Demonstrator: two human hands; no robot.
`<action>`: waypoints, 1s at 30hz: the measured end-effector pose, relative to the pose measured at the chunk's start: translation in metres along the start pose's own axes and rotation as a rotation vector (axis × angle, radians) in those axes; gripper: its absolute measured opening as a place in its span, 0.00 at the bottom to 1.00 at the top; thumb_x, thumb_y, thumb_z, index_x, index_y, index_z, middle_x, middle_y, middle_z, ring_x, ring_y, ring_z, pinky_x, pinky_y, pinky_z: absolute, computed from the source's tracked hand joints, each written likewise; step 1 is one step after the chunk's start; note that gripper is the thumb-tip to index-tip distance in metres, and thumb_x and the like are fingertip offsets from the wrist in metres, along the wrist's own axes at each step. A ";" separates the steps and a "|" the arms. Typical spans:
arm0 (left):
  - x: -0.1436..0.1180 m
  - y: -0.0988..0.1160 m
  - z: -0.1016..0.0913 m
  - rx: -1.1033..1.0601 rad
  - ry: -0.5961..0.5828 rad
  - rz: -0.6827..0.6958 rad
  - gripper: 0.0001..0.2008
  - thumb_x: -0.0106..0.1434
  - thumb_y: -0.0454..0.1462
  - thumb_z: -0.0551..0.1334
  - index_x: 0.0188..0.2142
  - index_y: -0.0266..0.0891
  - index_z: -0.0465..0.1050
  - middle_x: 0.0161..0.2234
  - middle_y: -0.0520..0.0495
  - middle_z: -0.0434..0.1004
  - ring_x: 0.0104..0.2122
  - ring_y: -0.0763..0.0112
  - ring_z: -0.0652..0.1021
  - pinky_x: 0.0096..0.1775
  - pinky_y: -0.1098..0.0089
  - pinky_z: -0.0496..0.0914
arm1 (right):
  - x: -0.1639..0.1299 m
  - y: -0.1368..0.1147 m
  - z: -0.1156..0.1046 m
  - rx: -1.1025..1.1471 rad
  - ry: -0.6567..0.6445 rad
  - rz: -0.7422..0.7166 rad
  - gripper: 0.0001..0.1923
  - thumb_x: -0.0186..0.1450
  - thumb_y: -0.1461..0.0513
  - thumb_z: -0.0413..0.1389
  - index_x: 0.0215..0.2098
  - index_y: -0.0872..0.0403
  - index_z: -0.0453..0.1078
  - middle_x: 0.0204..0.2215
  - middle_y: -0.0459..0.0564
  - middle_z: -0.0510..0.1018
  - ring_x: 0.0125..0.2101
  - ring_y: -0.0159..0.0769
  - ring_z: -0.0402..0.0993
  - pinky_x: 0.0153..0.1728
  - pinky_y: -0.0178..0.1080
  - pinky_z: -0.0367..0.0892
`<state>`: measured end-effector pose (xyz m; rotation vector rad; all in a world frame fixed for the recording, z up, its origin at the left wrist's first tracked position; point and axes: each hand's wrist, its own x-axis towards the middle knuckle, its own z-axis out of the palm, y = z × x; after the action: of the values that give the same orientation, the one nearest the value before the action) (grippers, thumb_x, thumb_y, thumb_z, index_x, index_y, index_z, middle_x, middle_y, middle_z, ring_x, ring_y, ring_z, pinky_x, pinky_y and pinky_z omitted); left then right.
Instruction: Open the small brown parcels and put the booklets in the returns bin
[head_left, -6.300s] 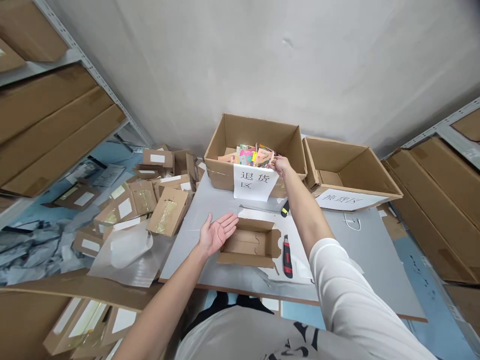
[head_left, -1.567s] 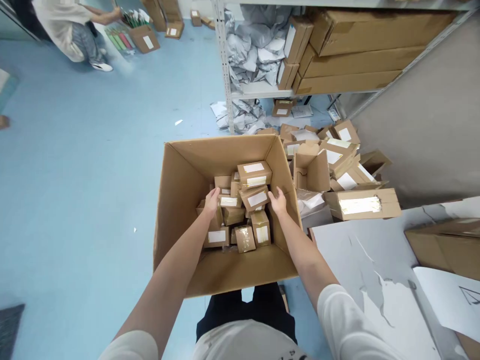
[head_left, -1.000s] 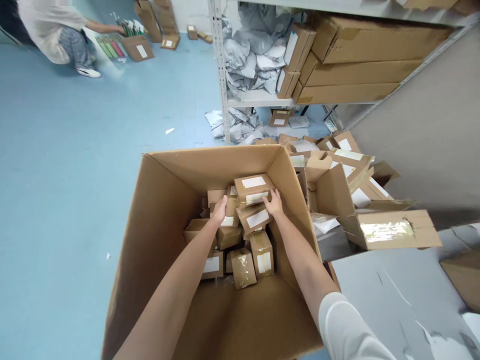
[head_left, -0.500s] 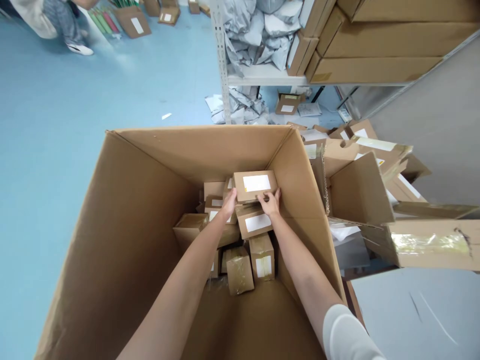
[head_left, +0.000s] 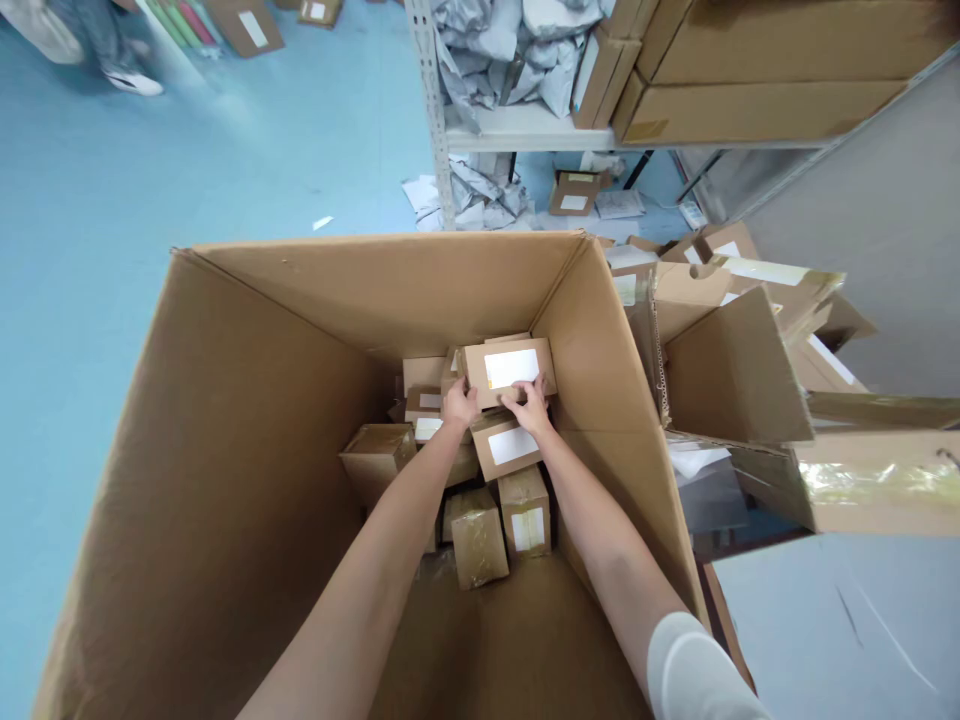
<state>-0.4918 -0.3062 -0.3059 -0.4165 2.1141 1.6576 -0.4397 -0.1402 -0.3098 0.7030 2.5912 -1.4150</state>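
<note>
Small brown cardboard parcel with a white label (head_left: 508,370) — located at the centre of the frame, on top of the heap of similar taped parcels (head_left: 480,470) in the far right corner of the large open corrugated carton (head_left: 247,420). It lies roughly level, label up, resting on the parcels beneath it.

Hand state:
- Left hand (head_left: 459,405): fingers curled around the parcel's near left corner, closed on it.
- Right hand (head_left: 527,408): fingers bent over the near right edge, thumb on the front face, likewise gripping the parcel.

Both forearms reach down into the carton from the bottom of the frame; the right one ends in a white sleeve (head_left: 697,670).

Progress, as a judgement: the grip appears established, but the parcel has not cleared the heap — the lift out of the carton is not done. About ten parcels lie in the carton, covering only its far end; the near floor of the carton is bare cardboard.

Surroundings: opened, emptied brown boxes (head_left: 742,350) are piled at right of the carton. A grey metal shelf (head_left: 525,125) in the upper centre carries grey mailing bags and long flat cartons. A grey tabletop (head_left: 840,630) occupies the lower right. Another person's shoe (head_left: 131,80) shows on the blue floor at upper left.
</note>
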 end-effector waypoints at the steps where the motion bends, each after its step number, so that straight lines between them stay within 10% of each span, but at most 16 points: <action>1: 0.001 0.000 0.000 0.031 0.026 0.006 0.23 0.58 0.40 0.64 0.53 0.37 0.70 0.52 0.38 0.74 0.53 0.56 0.72 0.56 0.61 0.62 | 0.000 0.001 0.000 -0.020 -0.008 -0.035 0.24 0.54 0.53 0.62 0.48 0.47 0.70 0.67 0.52 0.45 0.66 0.53 0.33 0.59 0.65 0.39; 12: 0.020 -0.001 -0.014 0.051 0.192 0.027 0.21 0.61 0.40 0.61 0.53 0.33 0.72 0.48 0.37 0.76 0.48 0.54 0.76 0.52 0.59 0.66 | 0.018 0.007 -0.015 0.144 0.302 -0.010 0.49 0.53 0.50 0.61 0.66 0.57 0.47 0.64 0.62 0.53 0.63 0.49 0.50 0.62 0.51 0.47; 22: 0.007 -0.013 -0.012 -0.269 0.139 -0.024 0.20 0.64 0.38 0.58 0.55 0.37 0.69 0.54 0.44 0.73 0.53 0.63 0.73 0.57 0.61 0.63 | 0.022 0.028 -0.018 0.534 0.248 0.098 0.31 0.58 0.53 0.55 0.58 0.55 0.62 0.55 0.56 0.71 0.53 0.41 0.68 0.57 0.48 0.59; 30: -0.038 0.025 -0.049 -0.331 0.144 0.029 0.21 0.64 0.49 0.57 0.49 0.38 0.74 0.49 0.42 0.76 0.52 0.62 0.74 0.56 0.59 0.65 | -0.030 -0.033 -0.033 0.574 0.230 0.044 0.28 0.57 0.53 0.57 0.53 0.54 0.63 0.51 0.55 0.73 0.50 0.41 0.70 0.53 0.47 0.63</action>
<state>-0.4781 -0.3487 -0.2559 -0.6243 1.9500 2.0579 -0.4236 -0.1392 -0.2567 1.0305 2.2899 -2.2079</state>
